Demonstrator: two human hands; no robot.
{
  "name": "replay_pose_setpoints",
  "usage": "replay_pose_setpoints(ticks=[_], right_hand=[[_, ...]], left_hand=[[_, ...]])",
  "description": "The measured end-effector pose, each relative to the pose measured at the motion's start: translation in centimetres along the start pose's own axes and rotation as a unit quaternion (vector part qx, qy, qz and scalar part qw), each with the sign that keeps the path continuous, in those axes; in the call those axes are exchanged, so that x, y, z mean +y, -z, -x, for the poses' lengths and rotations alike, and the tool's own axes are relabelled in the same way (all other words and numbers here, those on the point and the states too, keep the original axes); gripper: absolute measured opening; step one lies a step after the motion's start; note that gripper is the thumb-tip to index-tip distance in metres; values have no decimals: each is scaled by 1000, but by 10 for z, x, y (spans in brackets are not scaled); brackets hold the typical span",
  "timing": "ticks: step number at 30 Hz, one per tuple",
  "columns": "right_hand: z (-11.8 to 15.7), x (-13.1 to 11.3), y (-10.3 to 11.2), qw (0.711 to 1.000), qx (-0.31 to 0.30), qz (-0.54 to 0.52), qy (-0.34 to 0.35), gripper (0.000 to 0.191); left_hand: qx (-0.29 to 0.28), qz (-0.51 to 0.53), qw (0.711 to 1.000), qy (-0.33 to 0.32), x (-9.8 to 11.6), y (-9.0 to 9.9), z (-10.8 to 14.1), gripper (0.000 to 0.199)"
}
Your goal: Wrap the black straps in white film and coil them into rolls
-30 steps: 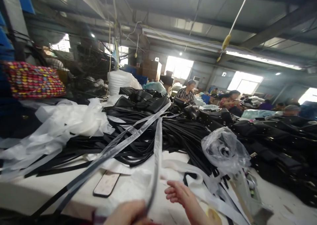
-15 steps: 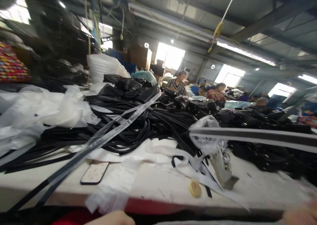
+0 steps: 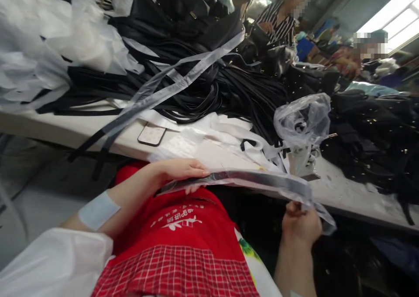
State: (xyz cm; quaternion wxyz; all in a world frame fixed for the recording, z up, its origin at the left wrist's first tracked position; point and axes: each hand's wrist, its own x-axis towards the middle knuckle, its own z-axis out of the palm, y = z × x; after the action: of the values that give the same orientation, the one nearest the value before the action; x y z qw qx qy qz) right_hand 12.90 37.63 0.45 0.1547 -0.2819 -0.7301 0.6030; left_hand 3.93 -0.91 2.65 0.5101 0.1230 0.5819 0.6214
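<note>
A red apron [image 3: 212, 227] is being worn; white lettering and a line emblem [image 3: 180, 220] are being displayed toward twelve o'clock, a red-and-white checked panel [image 3: 173, 271] toward six. At four o'clock, a white garment [image 3: 263, 277] printed green and yellow is being revealed. Toward eight, a white sleeve [image 3: 62, 257] and pale-blue forearm patch [image 3: 99, 210] are being worn.

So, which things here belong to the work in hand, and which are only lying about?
In the work:
- held strap, between left hand and right hand
- probably black straps

Lying about, it seems:
- phone
- white strips

Cannot tell: clear plastic bundle.
</note>
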Motion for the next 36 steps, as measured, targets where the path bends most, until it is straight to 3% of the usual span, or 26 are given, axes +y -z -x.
replay_pose_setpoints(ticks=[4, 5, 7, 9, 10, 12, 14, 17, 18, 20, 23, 29, 31, 33, 36], right_hand=[[3, 28, -18, 991, -50, 111, -55, 32], [9, 27, -19, 985, -59, 156, -39, 33], [23, 14, -25, 972, -88, 210, 62, 36], [38, -7, -38, 944, -194, 196, 182, 48], [45, -17, -48, 916, -287, 184, 211, 55], [53, -31, -68, 846, -465, 176, 194, 55], [54, -34, -83, 801, -548, 183, 157, 34], [41, -25, -86, 808, -526, 211, 164, 16], [35, -22, -82, 816, -506, 219, 173, 17], [22, -18, -74, 831, -468, 234, 189, 18], [8, -16, -63, 828, -439, 280, 207, 25], [-19, -8, -41, 836, -383, 334, 207, 31], [-22, -5, -40, 837, -389, 333, 194, 27], [-14, -5, -48, 833, -421, 316, 171, 24], [17, -16, -76, 810, -509, 263, 126, 29]], left_hand=[[-38, -62, 997, 2, -7, -4, -8, 41], [-47, -76, 996, 6, -10, -8, -12, 42], [-55, -93, 994, 14, -16, -19, -23, 41], [-64, -100, 993, 8, -19, -32, -35, 40], [-73, -99, 992, -1, -19, -39, -40, 39], [-91, -97, 991, -27, -13, -48, -48, 38], [-78, -111, 989, -60, -6, -49, -48, 36], [-8, -97, 993, -61, -2, -33, -37, 28], [-10, -72, 997, -33, -3, -26, -31, 27], [-68, -26, 997, 40, -7, -11, -20, 26], [-139, -13, 986, 90, -12, 3, -9, 27], [-102, 46, 986, 124, -9, 17, 13, 33], [-77, 103, 989, 70, -5, 21, 17, 37], [-54, 190, 980, -41, 4, 19, 10, 33], [3, 315, 917, -243, 27, 6, -24, 26]])
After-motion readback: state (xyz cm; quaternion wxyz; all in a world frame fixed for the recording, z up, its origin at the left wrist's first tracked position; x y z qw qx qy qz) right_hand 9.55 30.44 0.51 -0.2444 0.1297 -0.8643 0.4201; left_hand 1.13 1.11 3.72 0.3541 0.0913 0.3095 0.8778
